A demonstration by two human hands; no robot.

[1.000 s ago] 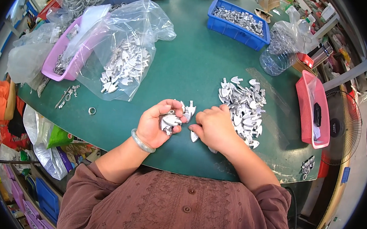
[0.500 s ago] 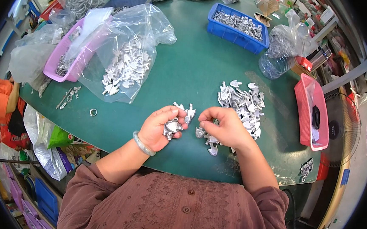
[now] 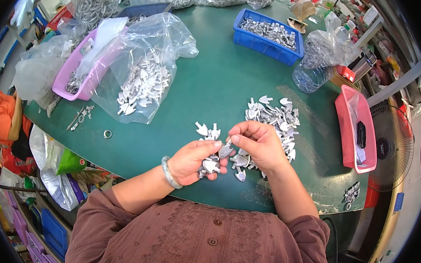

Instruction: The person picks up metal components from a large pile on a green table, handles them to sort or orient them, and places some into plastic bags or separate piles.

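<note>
Several silver shield-shaped metal pieces (image 3: 210,167) lie in the curled fingers of my left hand (image 3: 186,163), which wears a pale bangle. My right hand (image 3: 258,143) pinches one more shield-shaped metal piece (image 3: 225,151) by its narrow end, right at my left thumb and fingertips. Just beyond my left hand, a few loose pieces (image 3: 205,130) rest on the green table (image 3: 214,78). A heap of similar pieces (image 3: 275,117) spreads behind and beside my right hand, which partly covers it.
On the left, a clear plastic bag (image 3: 145,80) of metal pieces leans by a pink tub (image 3: 67,85). A blue bin (image 3: 270,50) of small parts stands far right of centre. A pink basket (image 3: 354,129) sits at the right edge. Another person (image 3: 2,114) is at far left.
My right hand has brought a metal piece up to my left hand. The left hand, with its pieces, has shifted right and nearer to me, showing more loose pieces behind it.
</note>
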